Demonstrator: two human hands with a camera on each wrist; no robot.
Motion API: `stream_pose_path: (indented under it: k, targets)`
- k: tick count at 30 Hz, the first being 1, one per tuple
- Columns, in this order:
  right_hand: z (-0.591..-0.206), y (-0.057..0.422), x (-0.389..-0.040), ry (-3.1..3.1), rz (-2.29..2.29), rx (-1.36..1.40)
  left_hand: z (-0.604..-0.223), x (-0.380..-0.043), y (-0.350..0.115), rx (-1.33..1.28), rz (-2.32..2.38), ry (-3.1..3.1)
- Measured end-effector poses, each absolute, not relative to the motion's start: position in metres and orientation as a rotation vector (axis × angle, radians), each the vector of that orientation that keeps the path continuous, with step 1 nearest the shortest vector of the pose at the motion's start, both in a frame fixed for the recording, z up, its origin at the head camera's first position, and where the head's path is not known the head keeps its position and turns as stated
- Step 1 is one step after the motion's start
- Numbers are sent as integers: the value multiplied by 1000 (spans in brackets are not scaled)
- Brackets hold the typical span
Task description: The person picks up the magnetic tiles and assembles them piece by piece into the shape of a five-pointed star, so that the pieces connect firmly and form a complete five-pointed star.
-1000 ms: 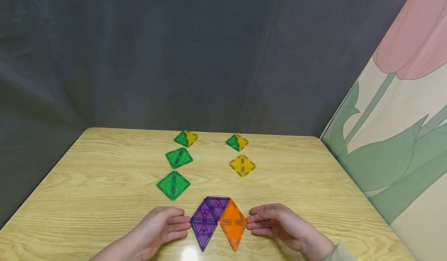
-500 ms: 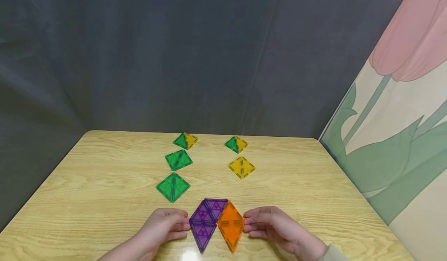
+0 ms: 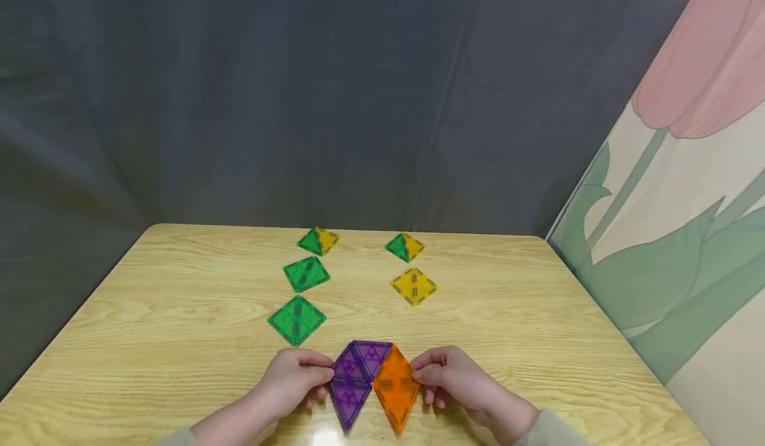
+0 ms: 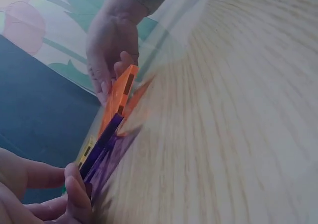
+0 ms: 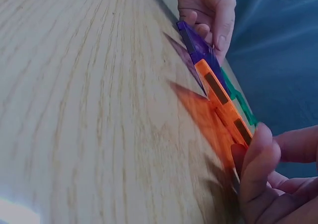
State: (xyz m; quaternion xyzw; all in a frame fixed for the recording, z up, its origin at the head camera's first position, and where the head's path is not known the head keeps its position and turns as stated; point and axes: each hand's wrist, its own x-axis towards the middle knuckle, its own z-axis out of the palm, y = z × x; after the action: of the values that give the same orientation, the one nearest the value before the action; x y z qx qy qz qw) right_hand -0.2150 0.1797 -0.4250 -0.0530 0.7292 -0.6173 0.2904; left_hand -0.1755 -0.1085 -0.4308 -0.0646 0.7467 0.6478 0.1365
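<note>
Purple triangular magnetic tiles [image 3: 349, 399] and an orange diamond of magnetic tiles [image 3: 396, 396] form one joined piece at the table's front, with a V-shaped gap facing me. My left hand [image 3: 293, 381] pinches the outer left corner of the purple tiles. The outer right corner of the orange tiles is pinched by my right hand [image 3: 457, 381]. In the left wrist view, the orange tiles [image 4: 119, 92] and purple tiles [image 4: 102, 144] stand a little off the tabletop. Coloured shadows lie below the orange tiles [image 5: 223, 105] in the right wrist view.
Beyond the hands lie two green diamonds [image 3: 297, 320] [image 3: 307, 274] and a yellow diamond [image 3: 414, 287]. Two green-and-yellow pieces [image 3: 318, 241] [image 3: 405, 247] sit near the back edge. A dark curtain [image 3: 358, 101] hangs behind the wooden table [image 3: 508, 300].
Both hands have gone from straight fingers beside the joined tiles to pinching their outer corners. The tiles' near edges now look slightly raised; the farther pieces stay put.
</note>
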Motion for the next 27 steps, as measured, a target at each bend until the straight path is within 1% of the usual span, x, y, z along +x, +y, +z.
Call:
stream_pose_path:
  k: [10,27]
  targets:
    - [-425,173,-217,1939,-1638,-82,-437,-180,-103,-220,1927,2129]
    - [-428,177,-216,1909,-1672,-71,-440,-175,-101,-268,2005,2074]
